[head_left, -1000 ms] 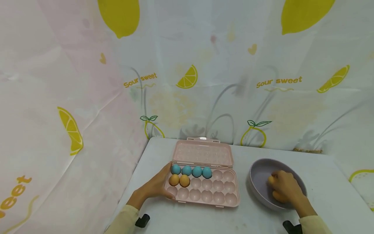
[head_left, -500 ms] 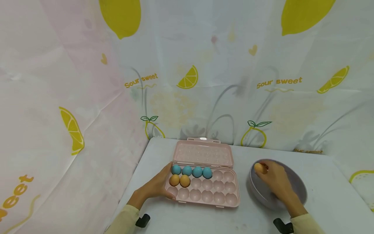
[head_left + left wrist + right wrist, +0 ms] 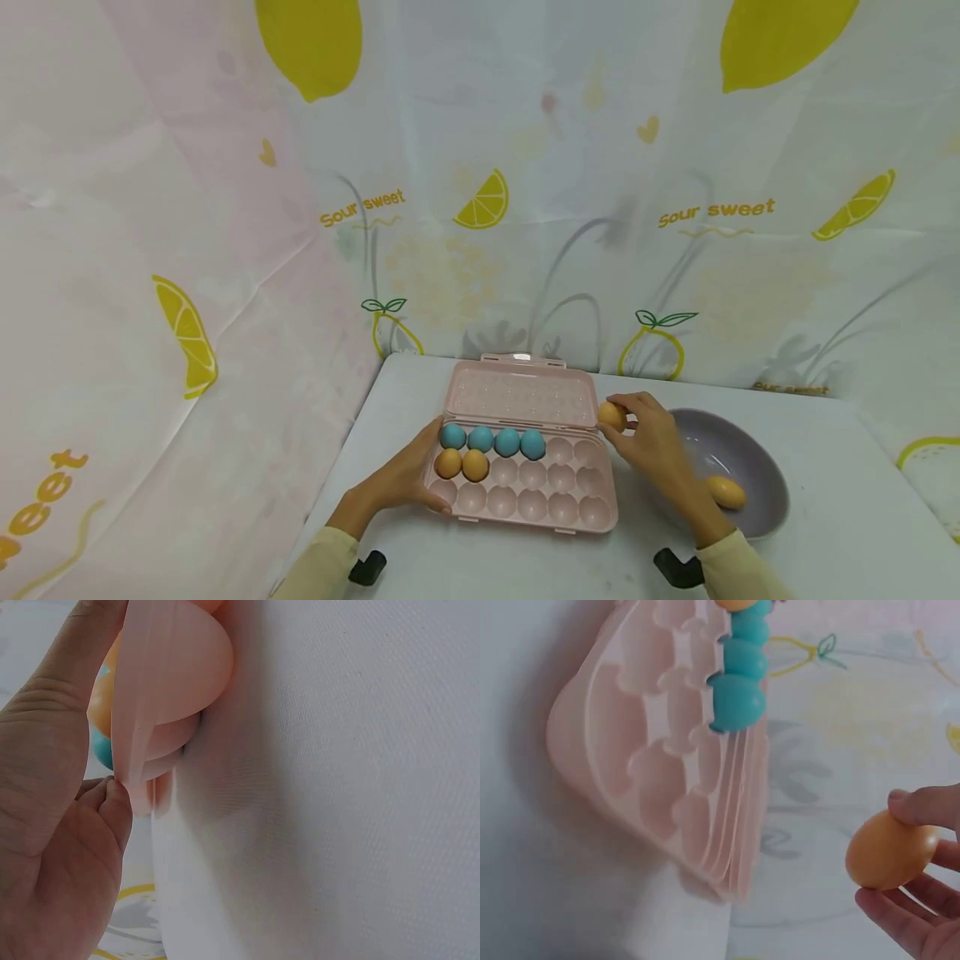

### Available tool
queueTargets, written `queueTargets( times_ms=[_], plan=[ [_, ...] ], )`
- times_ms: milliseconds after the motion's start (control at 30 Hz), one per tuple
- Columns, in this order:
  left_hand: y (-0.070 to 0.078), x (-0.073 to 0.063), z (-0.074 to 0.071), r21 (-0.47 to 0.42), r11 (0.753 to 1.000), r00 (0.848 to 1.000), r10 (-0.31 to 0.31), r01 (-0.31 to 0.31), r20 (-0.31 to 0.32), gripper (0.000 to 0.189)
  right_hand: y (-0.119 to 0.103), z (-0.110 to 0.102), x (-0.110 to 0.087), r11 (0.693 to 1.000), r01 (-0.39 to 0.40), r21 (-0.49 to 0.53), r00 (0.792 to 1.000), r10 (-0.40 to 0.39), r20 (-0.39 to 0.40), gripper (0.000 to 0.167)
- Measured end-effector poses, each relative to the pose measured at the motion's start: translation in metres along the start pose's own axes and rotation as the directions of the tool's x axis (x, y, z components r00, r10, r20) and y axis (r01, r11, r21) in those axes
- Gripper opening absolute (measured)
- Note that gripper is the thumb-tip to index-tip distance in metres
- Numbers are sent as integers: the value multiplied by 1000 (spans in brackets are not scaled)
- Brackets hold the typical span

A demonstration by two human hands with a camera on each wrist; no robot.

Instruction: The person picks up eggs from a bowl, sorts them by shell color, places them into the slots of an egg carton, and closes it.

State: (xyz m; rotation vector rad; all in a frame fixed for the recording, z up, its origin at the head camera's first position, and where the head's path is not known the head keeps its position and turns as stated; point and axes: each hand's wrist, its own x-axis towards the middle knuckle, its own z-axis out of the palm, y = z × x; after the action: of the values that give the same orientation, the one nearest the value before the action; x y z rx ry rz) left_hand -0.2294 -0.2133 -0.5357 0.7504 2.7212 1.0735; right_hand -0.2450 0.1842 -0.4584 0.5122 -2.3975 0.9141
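- One brown egg, pinched by the right hand
- Four blue eggs, two brown eggs in the egg carton, gripped by the left hand
- Another brown egg, inside the bowl

Behind the white table, a pale wall covering is showing printed lemons; left of the table, a creased, pinkish covering is carrying a lemon slice.

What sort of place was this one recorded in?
Probably a small staged recording corner rather than a working kitchen: lemon-print sheeting hangs behind and to the left of a white table, and an open egg carton and a bowl sit on it.
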Motion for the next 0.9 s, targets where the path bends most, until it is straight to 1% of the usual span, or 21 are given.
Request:
queueTargets(
  times_ms=[133, 267, 367, 500, 700, 900],
  plan=[
    [0, 0, 0, -4, 1000, 1000, -1, 1, 2, 142, -9, 9, 2, 996, 22, 81, 1000, -22, 5, 43],
    [0, 0, 0, -9, 1000, 1000, 14, -14, -5, 143, -16, 19, 3, 983, 33, 178, 999, -36, 11, 44],
    [1, 0, 0, -10, 1000, 1000, 14, -14, -2, 143, -22, 26, 2, 968, -6, 250, 999, -5, 44, 43],
    [1, 0, 0, -11, 1000, 1000, 9, -9, 3, 143, -30, 37, 1, 942, -39, 333, 997, 14, 78, 43],
    [0, 0, 0, -14, 1000, 1000, 10, -10, 5, 143, -38, 54, -5, 915, -46, 400, 995, 9, 95, 43],
    [-1, 1, 0, -15, 1000, 1000, 16, -16, 0, 142, -46, 71, -11, 901, -70, 428, 991, 14, 133, 40]
  ],
)
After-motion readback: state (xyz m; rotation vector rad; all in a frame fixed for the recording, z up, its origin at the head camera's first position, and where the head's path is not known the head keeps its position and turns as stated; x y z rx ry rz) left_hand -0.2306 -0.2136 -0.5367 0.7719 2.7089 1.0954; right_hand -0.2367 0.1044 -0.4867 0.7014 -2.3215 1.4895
